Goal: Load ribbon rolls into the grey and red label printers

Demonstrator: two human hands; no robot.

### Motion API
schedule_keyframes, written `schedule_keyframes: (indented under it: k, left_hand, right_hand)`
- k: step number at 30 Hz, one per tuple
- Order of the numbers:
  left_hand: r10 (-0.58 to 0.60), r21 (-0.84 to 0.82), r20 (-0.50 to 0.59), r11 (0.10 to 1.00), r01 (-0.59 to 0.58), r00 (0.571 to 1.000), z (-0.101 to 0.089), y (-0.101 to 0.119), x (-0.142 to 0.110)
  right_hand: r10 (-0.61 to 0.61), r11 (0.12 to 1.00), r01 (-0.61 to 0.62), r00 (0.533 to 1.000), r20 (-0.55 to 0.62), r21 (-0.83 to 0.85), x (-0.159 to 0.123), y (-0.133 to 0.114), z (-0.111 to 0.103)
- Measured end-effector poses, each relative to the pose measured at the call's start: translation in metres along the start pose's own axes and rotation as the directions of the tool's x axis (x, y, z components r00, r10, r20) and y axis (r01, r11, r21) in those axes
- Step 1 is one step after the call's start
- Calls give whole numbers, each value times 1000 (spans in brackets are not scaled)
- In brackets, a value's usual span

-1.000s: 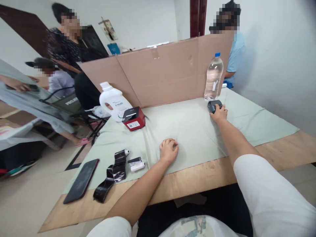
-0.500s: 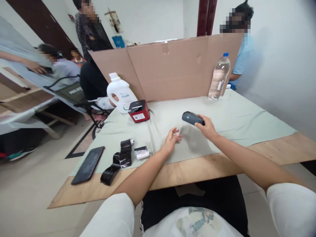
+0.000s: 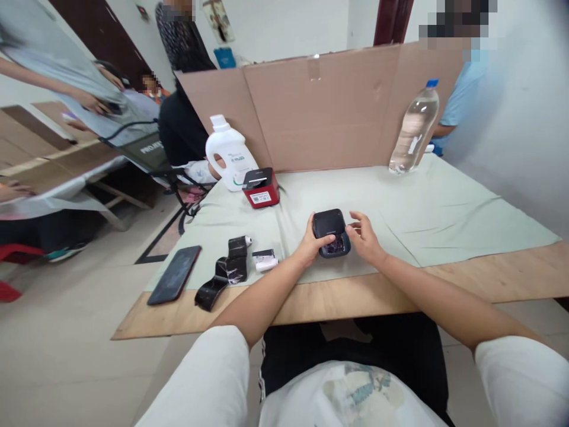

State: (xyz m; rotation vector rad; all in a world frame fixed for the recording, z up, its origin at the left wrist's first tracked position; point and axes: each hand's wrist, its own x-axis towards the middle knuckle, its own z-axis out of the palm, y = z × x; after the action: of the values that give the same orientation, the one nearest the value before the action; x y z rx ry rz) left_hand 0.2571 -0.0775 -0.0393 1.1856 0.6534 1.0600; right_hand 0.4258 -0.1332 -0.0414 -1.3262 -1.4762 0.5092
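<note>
A small black device with a flip lid is held over the cloth in front of me. Its lid is raised and a dark hollow shows below it; what lies inside is hard to make out. My left hand grips its left side, thumb across the front. At the right edge is my right hand, fingers bent and apart, the tips close to the device; whether they touch it I cannot tell. Left of my hands lie a small white roll with a dark end strip and a black unrolled strip.
A phone lies at the table's left edge. Farther back stand a red and black box, a white jug and a water bottle. A cardboard screen closes the far side. Other people are beyond it and at the left.
The device has passed from my right hand into my left and come nearer. Its lid, shut before, now stands up. My right hand has let go and stays beside it.
</note>
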Motion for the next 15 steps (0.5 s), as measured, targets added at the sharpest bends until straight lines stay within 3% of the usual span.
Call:
schedule_keyframes:
  k: [3,6,8,12,15]
  left_hand:
    - [35,180,39,983,-42,999,0,-2,-2]
    - [52,256,88,964,-73,995,-3,-3,-3]
    - [15,213,129,976,-43,992,-6,-4,-2]
    - [-190,18,218,981,191,957,-15,-6,4]
    - [-259,-48,223,960,276,940,-19,-6,8]
  right_hand:
    - [61,989,-76,991,118,125,6,10,8]
    - [52,991,-69,988,145,115,0,14,13]
    - [83,989,-100,984,158,107,-4,15,11]
    - [139,977,-161,978,153,143,-4,15,1]
    - [148,970,-175,976,161,169,-2,15,-3]
